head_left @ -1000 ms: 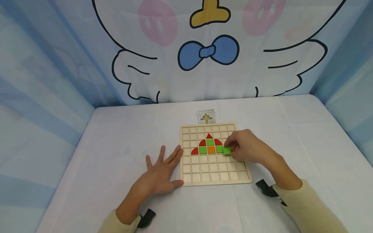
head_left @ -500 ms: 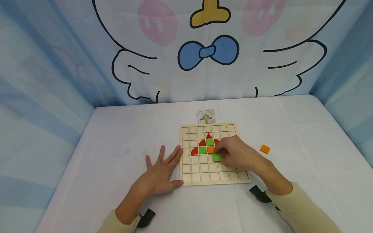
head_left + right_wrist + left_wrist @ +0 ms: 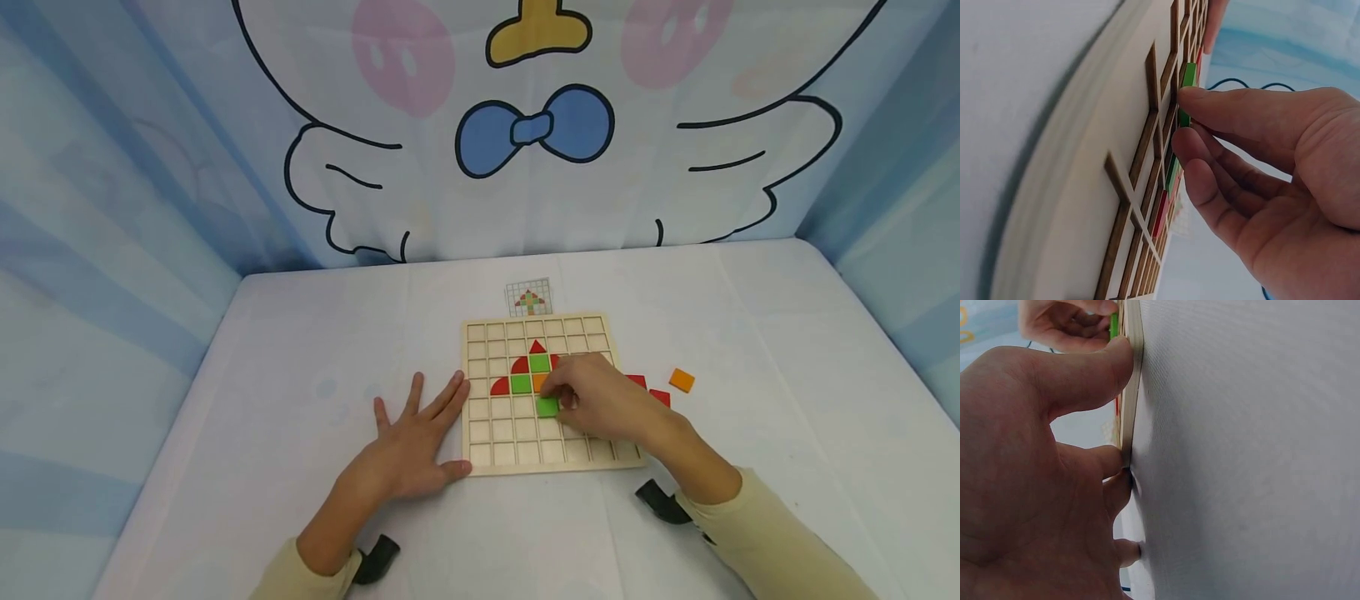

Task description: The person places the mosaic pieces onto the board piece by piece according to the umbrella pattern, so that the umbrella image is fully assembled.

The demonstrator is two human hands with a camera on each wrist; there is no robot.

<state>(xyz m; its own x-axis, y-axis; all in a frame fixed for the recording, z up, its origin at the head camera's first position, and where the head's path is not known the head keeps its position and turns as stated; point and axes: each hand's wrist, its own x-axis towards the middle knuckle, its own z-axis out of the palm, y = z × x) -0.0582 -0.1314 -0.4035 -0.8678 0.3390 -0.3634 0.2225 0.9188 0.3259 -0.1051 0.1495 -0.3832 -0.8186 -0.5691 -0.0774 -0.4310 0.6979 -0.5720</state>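
Note:
My right hand point(image 3: 603, 396) pinches a green square tile point(image 3: 547, 407) over the wooden grid board point(image 3: 517, 455), just below the orange tile point(image 3: 538, 382). In the right wrist view, the thumb and fingers hold this green tile point(image 3: 1189, 74) tilted at the grid, and I cannot tell whether it sits in a cell. Spread beside the board's left side, my left hand point(image 3: 411, 454) touches the edge with its thumb and some fingertips. A red triangle point(image 3: 537, 347), red quarter-rounds point(image 3: 500, 386) and green squares point(image 3: 521, 383) lie in the cells; my right hand hides some tiles.
A small pattern card point(image 3: 528, 297) lies behind the board on the white tabletop point(image 3: 337, 333). To the right are a loose orange tile point(image 3: 682, 381) and red tiles point(image 3: 661, 397), partly behind the right arm. A printed curtain point(image 3: 435, 208) stands along the table's back.
My right hand has carried the green tile left and toward me, from the row of tiles to below the orange one. Loose orange and red tiles have come into view. My left hand stays put.

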